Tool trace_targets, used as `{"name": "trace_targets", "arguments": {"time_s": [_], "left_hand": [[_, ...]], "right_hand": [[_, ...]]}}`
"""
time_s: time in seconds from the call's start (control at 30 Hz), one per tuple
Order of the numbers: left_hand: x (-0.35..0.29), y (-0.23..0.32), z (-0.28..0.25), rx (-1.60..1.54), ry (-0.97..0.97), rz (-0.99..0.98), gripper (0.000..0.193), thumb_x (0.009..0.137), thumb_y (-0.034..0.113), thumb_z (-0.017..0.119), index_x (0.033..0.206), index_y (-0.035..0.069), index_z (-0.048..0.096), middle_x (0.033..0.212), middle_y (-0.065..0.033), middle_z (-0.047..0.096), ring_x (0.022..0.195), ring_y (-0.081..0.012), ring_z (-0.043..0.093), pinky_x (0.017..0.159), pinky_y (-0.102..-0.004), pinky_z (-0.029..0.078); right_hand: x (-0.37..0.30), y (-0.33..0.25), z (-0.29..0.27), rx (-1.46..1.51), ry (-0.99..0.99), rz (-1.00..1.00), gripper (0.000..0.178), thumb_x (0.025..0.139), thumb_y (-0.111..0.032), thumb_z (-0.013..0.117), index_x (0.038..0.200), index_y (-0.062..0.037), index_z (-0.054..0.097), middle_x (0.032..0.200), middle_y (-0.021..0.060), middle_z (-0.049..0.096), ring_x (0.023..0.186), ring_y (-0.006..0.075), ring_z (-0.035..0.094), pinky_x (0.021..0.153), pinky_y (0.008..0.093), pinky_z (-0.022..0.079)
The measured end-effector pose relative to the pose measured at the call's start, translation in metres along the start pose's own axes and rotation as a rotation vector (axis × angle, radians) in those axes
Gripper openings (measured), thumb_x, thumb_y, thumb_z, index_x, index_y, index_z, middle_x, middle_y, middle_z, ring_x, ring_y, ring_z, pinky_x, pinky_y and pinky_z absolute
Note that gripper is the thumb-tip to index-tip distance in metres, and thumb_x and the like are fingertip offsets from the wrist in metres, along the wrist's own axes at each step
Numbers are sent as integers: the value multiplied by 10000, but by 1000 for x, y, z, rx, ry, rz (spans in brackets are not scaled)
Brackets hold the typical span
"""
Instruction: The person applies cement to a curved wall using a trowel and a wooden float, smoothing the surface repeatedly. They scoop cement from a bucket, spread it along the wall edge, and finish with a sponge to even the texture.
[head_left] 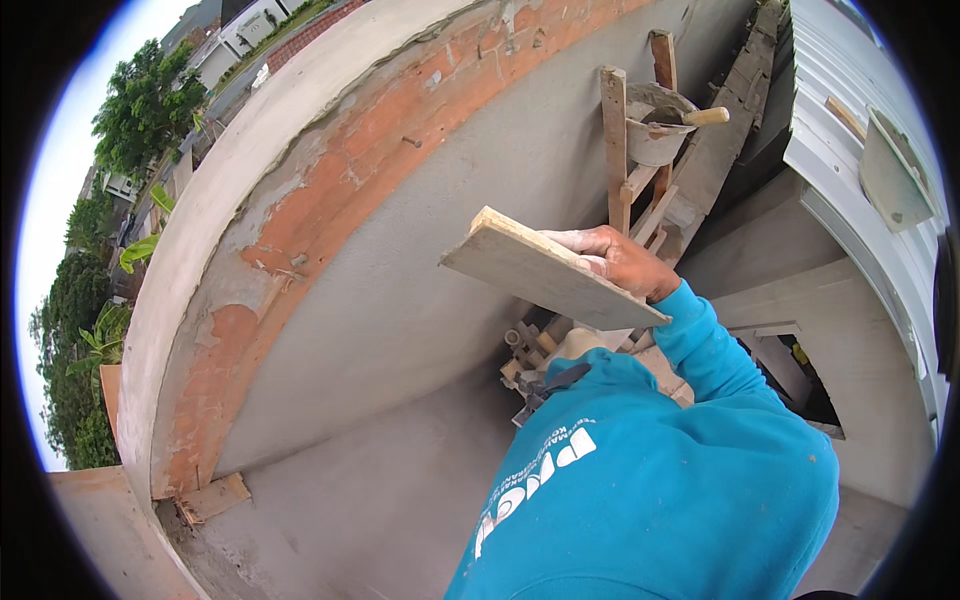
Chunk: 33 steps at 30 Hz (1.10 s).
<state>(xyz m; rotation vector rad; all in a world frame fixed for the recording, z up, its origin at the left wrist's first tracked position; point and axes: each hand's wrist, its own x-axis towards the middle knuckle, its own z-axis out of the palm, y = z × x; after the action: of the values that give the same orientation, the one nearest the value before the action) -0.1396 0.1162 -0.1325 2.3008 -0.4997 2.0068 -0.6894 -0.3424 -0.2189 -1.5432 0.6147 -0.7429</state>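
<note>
I look down from high on a wall site and see my right hand point(615, 258) wrapped around the far edge of a flat wooden float board point(545, 272), fingers curled shut over its upper rim with the thumb side tucked against the back, and the knuckles dusted pale with mortar. The board sits tilted in front of my chest, its broad face turned toward the grey rendered wall point(430, 250), close to the surface but, as far as I can tell, not pressed flat on it. My left hand is out of sight beneath the teal sleeve point(700, 350), so I cannot tell whether it is open or closed. I judge the board to be stiff and fairly light, a plain plank that will not flex, though its face is probably gritty and a little slick where wet cement clings. Holding it at one end as I do now leaves the free end to swing, so a grip nearer the middle of the back would steady it. Above the board, a grey bucket point(655, 135) with a wooden-handled trowel point(700, 117) in it hangs in a rough timber frame point(615, 150), and exposed orange brick point(400, 130) curves along the unplastered wall top.
</note>
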Motion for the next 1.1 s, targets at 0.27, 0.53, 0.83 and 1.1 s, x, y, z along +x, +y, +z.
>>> {"name": "trace_targets", "arguments": {"time_s": [0.27,0.53,0.83,1.1], "left_hand": [[20,92,-41,-66,89,-23,290,1002,213,521,973,-8,707,930,-118,693,820,-249,656,655,-383,527],[-55,421,-172,-1161,-323,-11,243,995,135,496,982,-23,681,994,-131,644,947,-283,622,756,-388,517],[-61,783,-461,-2297,-760,952,535,841,154,713,1337,51,543,1354,-162,518,1206,-358,512,986,-430,464],[-83,931,-553,-1822,-519,1599,486,798,88,691,1274,110,598,1313,-155,501,1199,-367,499,927,-491,501]], "right_hand": [[-72,120,-121,683,825,191,402,1023,-333,473,1323,-72,534,1133,83,658,1031,200,649,839,338,545],[-112,222,-148,1197,921,248,416,1000,-380,486,1278,-83,570,1118,85,663,970,225,657,824,376,545],[-151,207,-171,1122,1084,268,379,1023,-316,431,1277,-68,564,1100,90,666,937,204,669,783,331,560],[-228,239,-189,1013,1231,199,375,1019,-268,431,1292,-41,550,1145,89,657,989,216,662,827,348,554]]}}
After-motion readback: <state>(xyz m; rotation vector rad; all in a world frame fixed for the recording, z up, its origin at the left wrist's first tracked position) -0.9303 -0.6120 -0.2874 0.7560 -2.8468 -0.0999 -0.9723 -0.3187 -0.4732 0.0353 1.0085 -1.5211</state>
